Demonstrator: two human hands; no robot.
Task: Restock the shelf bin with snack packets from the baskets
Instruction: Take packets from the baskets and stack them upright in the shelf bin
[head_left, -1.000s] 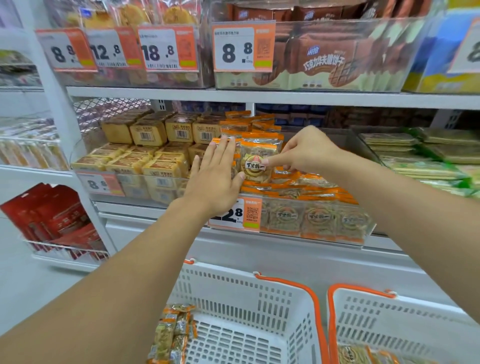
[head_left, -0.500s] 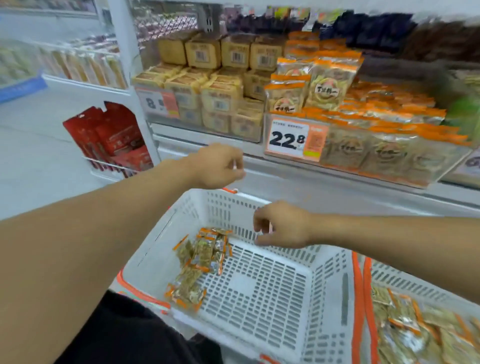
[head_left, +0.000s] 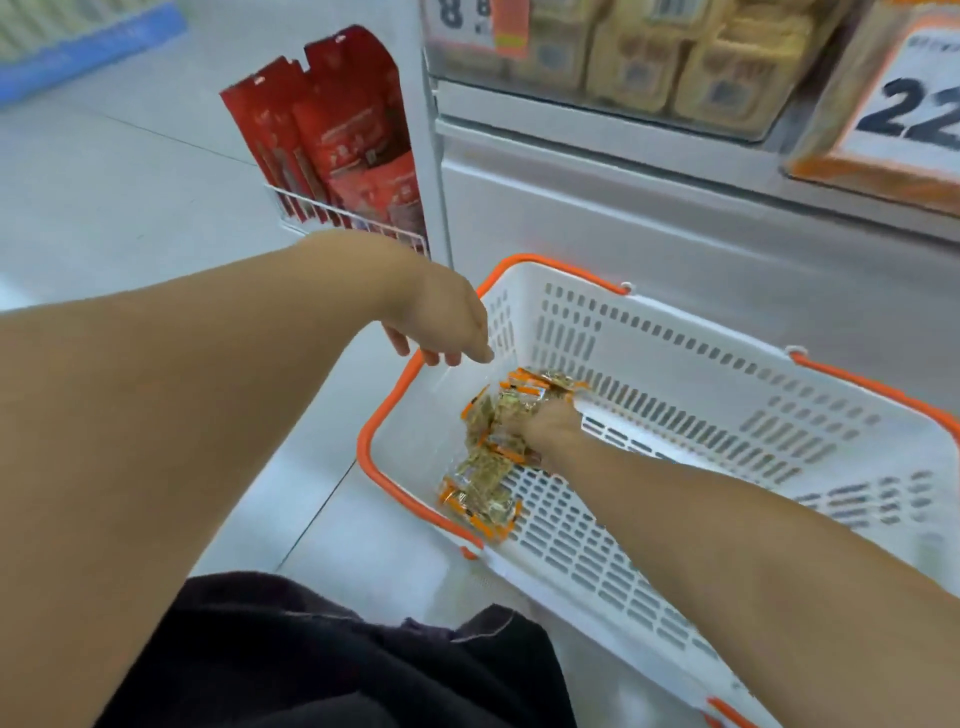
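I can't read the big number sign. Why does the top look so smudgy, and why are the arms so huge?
Head view: the price tag and yellow boxes are smeared by blur; the packets in the basket look sharper. The wide-angle lens stretches the edges, so the left hand sits on a giant-looking arm. The lighting is soft and even, with no strong glare.

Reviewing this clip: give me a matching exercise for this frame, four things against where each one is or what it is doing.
Things:
1. right hand
2. left hand
3. snack packets
4. red packets

Places or states:
A. standing in a wire rack on the shelf's side
B. down inside the white basket, on the packets
C. hanging over the basket's orange rim, holding nothing
D. heaped in the basket's near left corner

Pairs: 1-B, 2-C, 3-D, 4-A
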